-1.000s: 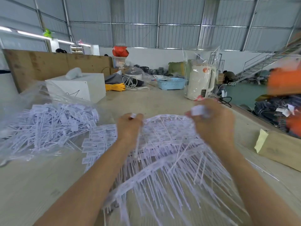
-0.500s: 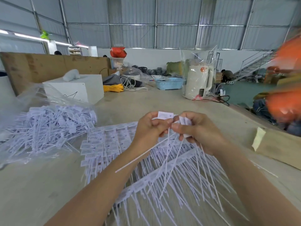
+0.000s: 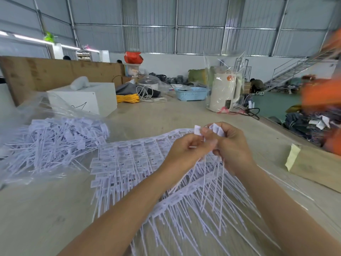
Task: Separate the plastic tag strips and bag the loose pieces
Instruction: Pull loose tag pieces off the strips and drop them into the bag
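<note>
Both hands are up close together over the middle of the table (image 3: 166, 115), fingers touching. The left hand (image 3: 186, 150) and right hand (image 3: 230, 145) are each pinching the heads of a small bunch of white plastic tags (image 3: 212, 129), thin tails hanging down between the wrists. Right under them sits a big pile of tag strips (image 3: 132, 159) that are still joined, fanned out flat on the table. Off to the left there's a clear plastic bag (image 3: 36, 111) lying open with a heap of loose tags (image 3: 55, 141) in it. Further back: a white box (image 3: 88, 98), a blue basket (image 3: 191, 93) and a wrapped white kettle (image 3: 224, 91).
</note>
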